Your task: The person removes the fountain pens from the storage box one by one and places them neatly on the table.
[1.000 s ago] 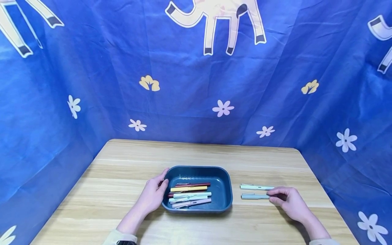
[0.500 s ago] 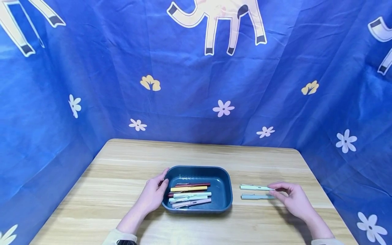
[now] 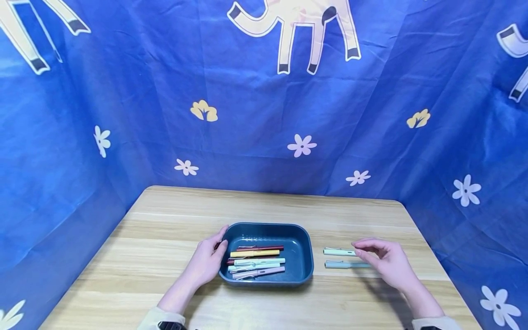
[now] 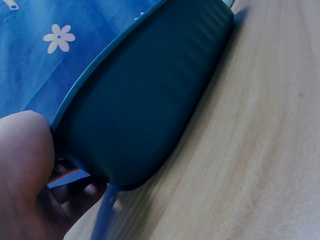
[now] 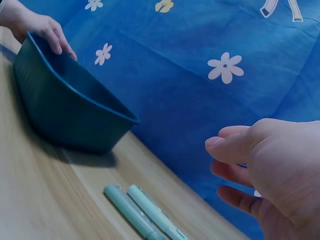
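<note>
My left hand (image 3: 206, 262) grips the left end of a dark teal rectangular box (image 3: 299, 259), which stands on the table; in the left wrist view the thumb lies at its rim. Inside lie several capped pens: dark red, yellow (image 3: 255, 253), pale mint and lilac (image 3: 264, 272). To the right of the box two more pens lie side by side, a pale mint one (image 3: 338, 251) and a blue-green one (image 3: 344, 265). Over their right ends hovers my right hand (image 3: 389, 265), fingers loosely bent. The right wrist view shows that hand (image 5: 280, 170) holding nothing, apart from both pens.
The wood-grain table (image 3: 264, 307) has rounded far corners. Blue cloth (image 3: 247, 151) printed with flowers and animal figures hangs behind it and along both sides. A dark band (image 3: 171, 326) is on the left wrist.
The right fingertips have left the blue-green pen's right end, passed the mint pen's end, and now stand raised and farther left over the mint pen. The left hand stays on the box.
</note>
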Demonstrator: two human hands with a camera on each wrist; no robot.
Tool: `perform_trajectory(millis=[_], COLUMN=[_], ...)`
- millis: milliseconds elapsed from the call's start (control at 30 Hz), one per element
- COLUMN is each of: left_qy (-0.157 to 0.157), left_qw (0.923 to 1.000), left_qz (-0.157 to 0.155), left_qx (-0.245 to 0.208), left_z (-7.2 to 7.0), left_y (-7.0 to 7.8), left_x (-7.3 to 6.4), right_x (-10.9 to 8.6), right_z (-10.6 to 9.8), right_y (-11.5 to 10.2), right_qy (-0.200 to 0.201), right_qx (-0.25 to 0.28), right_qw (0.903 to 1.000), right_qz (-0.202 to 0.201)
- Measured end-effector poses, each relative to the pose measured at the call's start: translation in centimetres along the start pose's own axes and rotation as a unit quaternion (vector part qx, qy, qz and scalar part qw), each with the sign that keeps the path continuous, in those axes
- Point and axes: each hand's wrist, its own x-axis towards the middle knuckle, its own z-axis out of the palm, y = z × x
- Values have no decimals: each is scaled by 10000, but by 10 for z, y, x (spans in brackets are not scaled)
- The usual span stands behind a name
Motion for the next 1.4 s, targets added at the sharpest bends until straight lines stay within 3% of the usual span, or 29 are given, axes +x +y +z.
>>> perform_trajectory(millis=[167,500,967,1400], left_qy=[-17,-56,-50,-23], left_qw=[10000,9999,9999,9999], left_qz=[-30,-94,-109,-68], left_qx=[3,-30,-125,-157], left_z=[1,2,2,-1], left_y=[0,0,2,3], left_x=[0,0,-1,-2], right_x=[5,12,27,42], right_z=[4,17,47,72], right_y=[-4,-9,-22,-34], right_qy=[-11,-167,-316,-511], right_qx=[320,957,1192,1666], right_qw=[9995,9950,9924,9847], right_qz=[48,-224,54,-50])
